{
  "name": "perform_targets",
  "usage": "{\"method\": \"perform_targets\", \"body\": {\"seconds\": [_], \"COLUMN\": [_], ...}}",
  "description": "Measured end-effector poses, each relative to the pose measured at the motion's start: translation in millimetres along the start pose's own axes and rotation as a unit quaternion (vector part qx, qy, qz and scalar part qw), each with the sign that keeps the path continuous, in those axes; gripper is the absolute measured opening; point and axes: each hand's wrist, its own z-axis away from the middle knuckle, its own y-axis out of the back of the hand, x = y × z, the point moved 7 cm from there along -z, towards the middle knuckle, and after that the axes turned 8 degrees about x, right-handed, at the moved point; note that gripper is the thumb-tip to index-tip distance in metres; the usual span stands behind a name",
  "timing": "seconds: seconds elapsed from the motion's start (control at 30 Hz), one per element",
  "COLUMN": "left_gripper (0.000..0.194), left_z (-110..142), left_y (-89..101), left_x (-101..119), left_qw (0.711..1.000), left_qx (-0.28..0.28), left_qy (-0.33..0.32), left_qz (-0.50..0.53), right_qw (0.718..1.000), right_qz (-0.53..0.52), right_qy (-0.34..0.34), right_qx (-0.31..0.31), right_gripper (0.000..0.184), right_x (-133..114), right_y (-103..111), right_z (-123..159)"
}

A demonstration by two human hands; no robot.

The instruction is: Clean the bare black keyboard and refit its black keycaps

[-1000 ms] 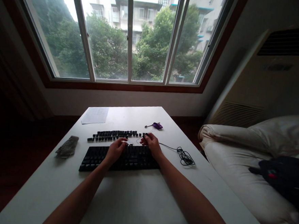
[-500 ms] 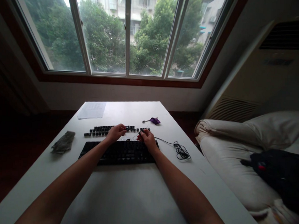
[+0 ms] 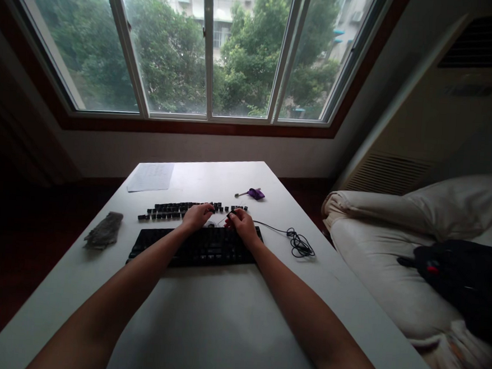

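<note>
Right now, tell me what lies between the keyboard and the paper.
In the head view, rows of loose black keys lie between the keyboard and the paper.

Above and behind the fingers [image 3: 204, 207], the head view faces forward and down. It spans the bench [image 3: 220, 317] beneath them, the window [image 3: 209, 64] beyond.

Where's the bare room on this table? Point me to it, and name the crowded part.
Bare tabletop lies between the forearms, in front of the keyboard, and at the far end between the paper and the purple object. It is crowded behind the keyboard: keycaps, left hand and right hand are close together there.
</note>
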Motion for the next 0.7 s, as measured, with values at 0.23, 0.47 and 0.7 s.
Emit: {"method": "perform_targets", "body": {"seconds": [0.23, 0.47, 0.7], "left_gripper": [0.020, 0.022, 0.023], "left_z": [1, -3, -3], "left_y": [4.4, 1.9, 2.7], "left_x": [14, 5, 0], "left_qw": [0.986, 0.982, 0.979], "left_qx": [0.036, 0.032, 0.038], "left_qy": [-0.078, -0.079, -0.090], "left_qz": [-0.142, -0.170, -0.177], "right_qw": [1.000, 1.000, 1.000], "right_qz": [0.001, -0.001, 0.000], "right_qy": [-0.001, -0.002, -0.001], "right_qx": [-0.001, -0.001, -0.005], "right_gripper": [0.035, 0.033, 0.033], "right_x": [-4, -7, -3], "right_y": [-1, -1, -1], "right_z": [3, 4, 3]}}
